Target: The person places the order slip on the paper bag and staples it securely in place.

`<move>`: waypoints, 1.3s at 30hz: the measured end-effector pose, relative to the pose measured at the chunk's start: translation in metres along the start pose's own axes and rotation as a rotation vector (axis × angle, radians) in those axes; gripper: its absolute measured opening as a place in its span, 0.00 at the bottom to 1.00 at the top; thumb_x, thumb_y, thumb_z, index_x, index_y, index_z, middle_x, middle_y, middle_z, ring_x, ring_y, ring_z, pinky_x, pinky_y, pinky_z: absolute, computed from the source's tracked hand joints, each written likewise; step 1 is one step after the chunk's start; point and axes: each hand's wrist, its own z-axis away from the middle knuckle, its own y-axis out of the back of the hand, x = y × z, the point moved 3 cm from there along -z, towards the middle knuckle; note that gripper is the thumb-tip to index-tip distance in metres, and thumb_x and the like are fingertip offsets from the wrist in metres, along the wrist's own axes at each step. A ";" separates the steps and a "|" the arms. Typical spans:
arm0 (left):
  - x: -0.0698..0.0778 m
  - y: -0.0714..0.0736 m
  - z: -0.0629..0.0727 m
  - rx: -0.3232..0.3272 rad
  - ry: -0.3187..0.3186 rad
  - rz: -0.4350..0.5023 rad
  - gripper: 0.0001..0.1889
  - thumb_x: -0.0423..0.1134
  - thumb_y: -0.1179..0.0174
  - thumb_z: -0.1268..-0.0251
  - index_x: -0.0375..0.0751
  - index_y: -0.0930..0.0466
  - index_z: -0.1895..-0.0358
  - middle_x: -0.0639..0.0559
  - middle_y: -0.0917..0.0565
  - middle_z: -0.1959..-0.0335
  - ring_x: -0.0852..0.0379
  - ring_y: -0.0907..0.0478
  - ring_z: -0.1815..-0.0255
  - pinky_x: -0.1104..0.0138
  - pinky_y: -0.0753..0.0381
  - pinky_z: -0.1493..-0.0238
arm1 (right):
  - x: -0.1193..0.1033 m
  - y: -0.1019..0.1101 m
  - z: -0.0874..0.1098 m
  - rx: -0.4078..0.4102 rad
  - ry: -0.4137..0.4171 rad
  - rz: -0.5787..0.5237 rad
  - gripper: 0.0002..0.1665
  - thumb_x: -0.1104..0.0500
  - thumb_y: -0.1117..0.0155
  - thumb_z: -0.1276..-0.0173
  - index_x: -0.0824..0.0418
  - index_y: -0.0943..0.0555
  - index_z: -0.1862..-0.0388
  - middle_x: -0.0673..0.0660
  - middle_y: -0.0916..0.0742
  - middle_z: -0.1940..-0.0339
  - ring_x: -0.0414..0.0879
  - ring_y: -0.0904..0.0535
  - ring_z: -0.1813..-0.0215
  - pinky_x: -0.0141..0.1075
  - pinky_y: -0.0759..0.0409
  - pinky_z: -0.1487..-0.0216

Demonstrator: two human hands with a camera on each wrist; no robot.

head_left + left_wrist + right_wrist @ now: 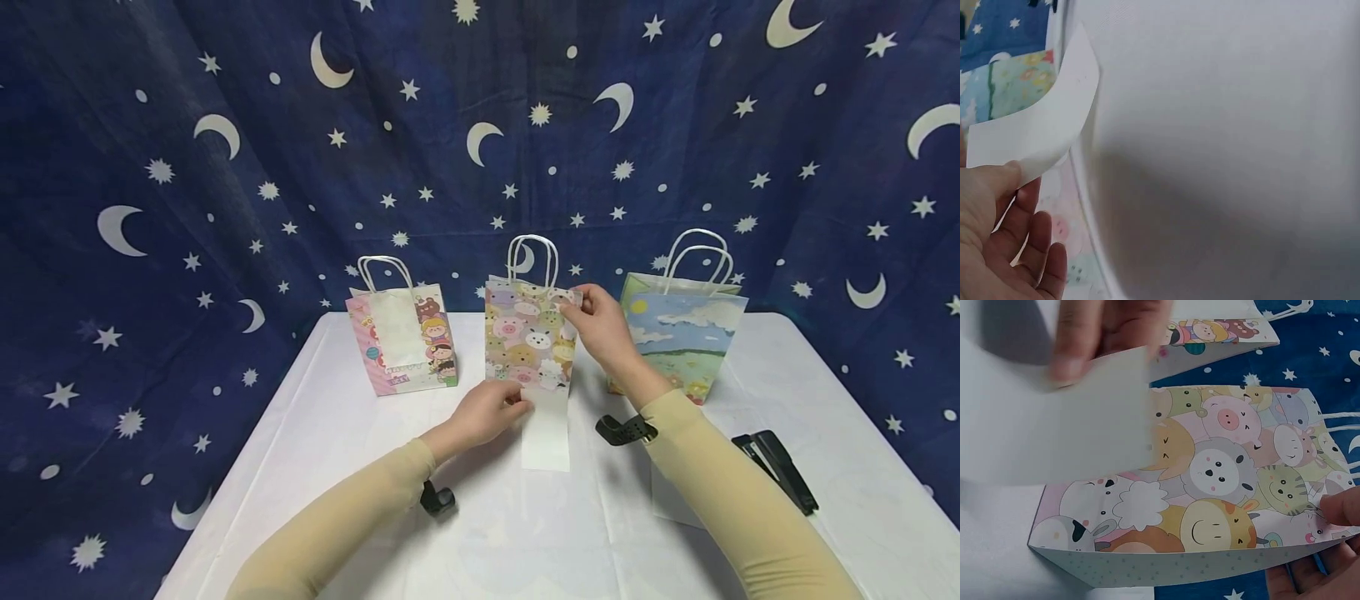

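A paper gift bag printed with cartoon animals stands upright in the middle of the table, its two white handles up. My right hand pinches the bag's upper right edge between thumb and fingers. In front of the bag's lower part, my left hand holds a blank white paper strip by its upper end. That strip curves away from my thumb in the left wrist view. Seen from the right wrist, the strip covers part of the animal print.
To the left stands a pink cartoon bag with a white strip on its front. A landscape-print bag stands at right. Nearer me lie a black stapler and white paper, partly under my right sleeve. A starry curtain hangs behind.
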 end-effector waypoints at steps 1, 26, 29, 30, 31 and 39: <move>-0.001 0.003 0.000 0.013 0.004 0.002 0.11 0.45 0.37 0.26 0.50 0.19 0.70 0.60 0.16 0.69 0.61 0.22 0.65 0.65 0.24 0.59 | 0.000 0.000 0.000 -0.003 0.002 0.001 0.20 0.59 0.39 0.23 0.66 0.24 0.37 0.51 0.31 0.72 0.44 0.37 0.72 0.38 0.35 0.66; 0.004 0.084 -0.008 0.429 -0.057 0.084 0.06 0.42 0.35 0.27 0.45 0.13 0.60 0.59 0.17 0.69 0.60 0.23 0.64 0.64 0.23 0.62 | 0.002 0.006 0.007 -0.080 -0.013 0.019 0.20 0.56 0.41 0.21 0.65 0.23 0.36 0.60 0.17 0.55 0.49 0.24 0.53 0.42 0.26 0.49; 0.007 0.089 -0.008 0.463 -0.056 0.083 0.06 0.42 0.35 0.28 0.45 0.12 0.59 0.58 0.16 0.69 0.60 0.23 0.65 0.64 0.23 0.63 | 0.002 0.006 0.008 -0.087 0.002 0.007 0.20 0.57 0.40 0.21 0.65 0.23 0.36 0.59 0.18 0.59 0.48 0.25 0.56 0.40 0.26 0.53; 0.007 0.091 -0.008 0.468 -0.051 0.082 0.06 0.42 0.35 0.28 0.45 0.12 0.59 0.58 0.16 0.69 0.60 0.23 0.66 0.65 0.23 0.63 | 0.002 0.006 0.009 -0.091 0.007 0.001 0.20 0.57 0.40 0.21 0.65 0.23 0.36 0.58 0.17 0.59 0.47 0.25 0.56 0.39 0.25 0.54; 0.008 0.092 -0.009 0.471 -0.044 0.079 0.07 0.43 0.35 0.27 0.44 0.12 0.59 0.58 0.16 0.69 0.60 0.23 0.66 0.65 0.23 0.64 | 0.002 0.006 0.009 -0.093 0.010 0.001 0.19 0.57 0.40 0.21 0.65 0.22 0.37 0.57 0.18 0.60 0.47 0.25 0.57 0.38 0.26 0.55; 0.013 0.093 -0.010 0.488 -0.025 0.031 0.08 0.44 0.34 0.28 0.44 0.11 0.60 0.57 0.15 0.69 0.59 0.21 0.66 0.64 0.23 0.64 | 0.000 0.005 0.012 -0.129 0.042 -0.053 0.18 0.62 0.40 0.25 0.68 0.22 0.40 0.54 0.17 0.57 0.43 0.24 0.56 0.38 0.24 0.51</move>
